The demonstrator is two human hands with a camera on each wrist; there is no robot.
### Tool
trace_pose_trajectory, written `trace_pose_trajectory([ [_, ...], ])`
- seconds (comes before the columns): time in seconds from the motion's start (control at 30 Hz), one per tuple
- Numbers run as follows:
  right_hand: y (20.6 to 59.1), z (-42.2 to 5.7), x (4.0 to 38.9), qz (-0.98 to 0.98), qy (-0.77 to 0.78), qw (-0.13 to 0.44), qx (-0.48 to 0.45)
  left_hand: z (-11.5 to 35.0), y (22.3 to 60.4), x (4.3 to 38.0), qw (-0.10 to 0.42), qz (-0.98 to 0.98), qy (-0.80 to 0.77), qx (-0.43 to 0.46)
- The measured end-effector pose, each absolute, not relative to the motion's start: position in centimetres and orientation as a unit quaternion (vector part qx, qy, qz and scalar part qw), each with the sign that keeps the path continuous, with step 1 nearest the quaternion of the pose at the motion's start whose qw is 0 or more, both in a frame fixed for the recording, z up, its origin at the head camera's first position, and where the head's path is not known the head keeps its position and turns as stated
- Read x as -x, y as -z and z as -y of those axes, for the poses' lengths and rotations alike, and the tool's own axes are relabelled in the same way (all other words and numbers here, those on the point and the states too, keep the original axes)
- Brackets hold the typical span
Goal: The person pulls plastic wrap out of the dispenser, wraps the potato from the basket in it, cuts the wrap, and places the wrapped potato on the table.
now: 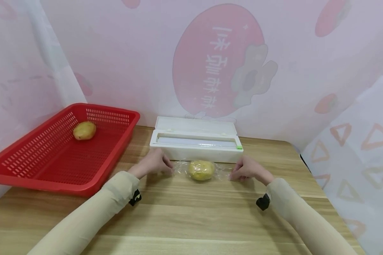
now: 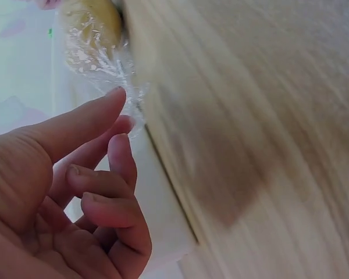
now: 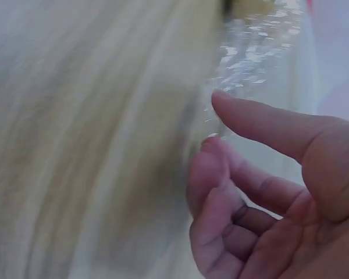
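A yellow potato [image 1: 201, 170] lies in clear plastic wrap [image 1: 222, 171] on the table, with loose film spreading out to its left and right. At the left end my left hand [image 1: 154, 163] pinches the film between thumb and forefinger, the other fingers curled in. My right hand [image 1: 248, 168] pinches the opposite end; in the right wrist view a small gap shows between thumb [image 3: 250, 119] and forefinger, with thin film near it. Just behind the potato stands a white wrap dispenser box [image 1: 196, 153], its lid raised and a roll inside.
To the left sits a red plastic basket [image 1: 115, 156] with another potato [image 1: 84, 130] in it. The wooden table [image 1: 194, 219] ends at a patterned cloth backdrop [image 1: 140, 63]. A green piece [image 1: 239, 147] marks the box's right end.
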State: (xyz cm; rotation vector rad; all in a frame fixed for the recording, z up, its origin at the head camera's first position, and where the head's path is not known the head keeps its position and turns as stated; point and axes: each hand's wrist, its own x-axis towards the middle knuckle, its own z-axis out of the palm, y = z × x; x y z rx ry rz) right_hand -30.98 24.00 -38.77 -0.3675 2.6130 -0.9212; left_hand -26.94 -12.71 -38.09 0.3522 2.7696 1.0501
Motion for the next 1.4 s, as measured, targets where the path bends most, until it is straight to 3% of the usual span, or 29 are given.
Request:
trace_pose_trajectory([
  [0.17,37.5,-24.0,30.0,-0.907,0.359,0.177,0.133,12.6,37.1,26.2,0.04,-0.924,-0.354,-0.137],
  [0.4,35.8,-21.1,28.0,-0.855,0.452,0.087,0.239,10.2,35.9,24.4,0.011,-0.898,-0.417,-0.139],
  [0.57,36.3,-18.6,27.9,-0.836,0.463,0.053,0.289,7.4,35.9,22.9,-0.011,-0.878,-0.465,-0.114],
  [0.87,38.5,-17.2,28.7,-0.847,0.425,0.042,0.317,4.8,37.9,22.2,-0.029,-0.88,-0.461,-0.111],
  [1.1,39.0,-17.2,29.0,-0.846,0.412,0.043,0.337,4.5,38.2,22.5,-0.012,-0.88,-0.455,-0.139],
  [1.4,38.4,-16.9,28.6,-0.852,0.376,0.112,0.346,5.0,38.7,22.9,-0.011,-0.884,-0.435,-0.171],
])
